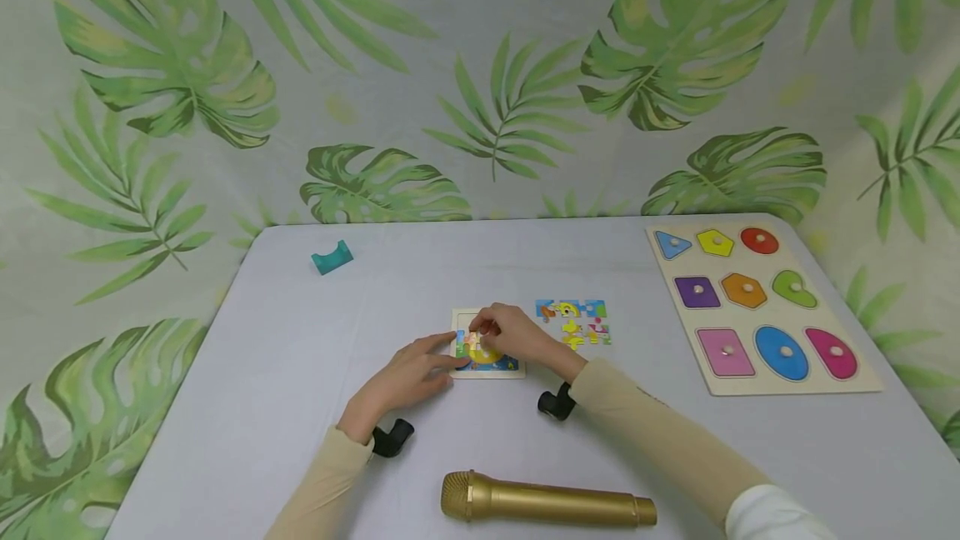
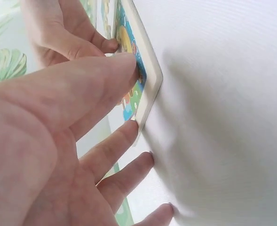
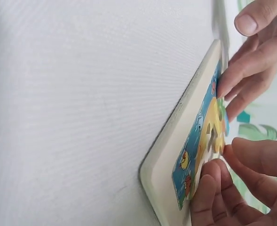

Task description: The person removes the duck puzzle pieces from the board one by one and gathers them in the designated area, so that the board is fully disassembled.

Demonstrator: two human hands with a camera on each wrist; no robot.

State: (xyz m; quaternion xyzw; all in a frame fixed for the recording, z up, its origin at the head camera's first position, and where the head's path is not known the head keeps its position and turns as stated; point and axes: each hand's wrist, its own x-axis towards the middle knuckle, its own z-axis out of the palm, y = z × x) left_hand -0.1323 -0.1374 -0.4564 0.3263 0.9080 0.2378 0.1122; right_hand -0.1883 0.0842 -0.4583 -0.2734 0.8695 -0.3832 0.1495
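Observation:
A small picture puzzle in a pale wooden frame (image 1: 487, 374) (image 3: 157, 188) lies partly filled on the table. The left hand (image 1: 405, 377) (image 2: 82, 117) has its fingers spread, the thumb over the lower left of the picture and a fingertip touching the frame's left edge. Over the picture's middle, the right hand (image 1: 521, 336) (image 3: 251, 188) pinches a small puzzle piece between thumb and forefinger, mostly hidden by the fingertips; its other fingertips rest on the puzzle. Loose pieces (image 1: 570, 309) lie to the right of the frame, some side by side.
At the right is a large shape board (image 1: 761, 373) with knobbed coloured shapes. A gold microphone (image 1: 555, 503) lies near the front edge, below the hands. A teal curved block (image 1: 332, 258) is at the back left. Leaf-patterned cloth hangs behind the table.

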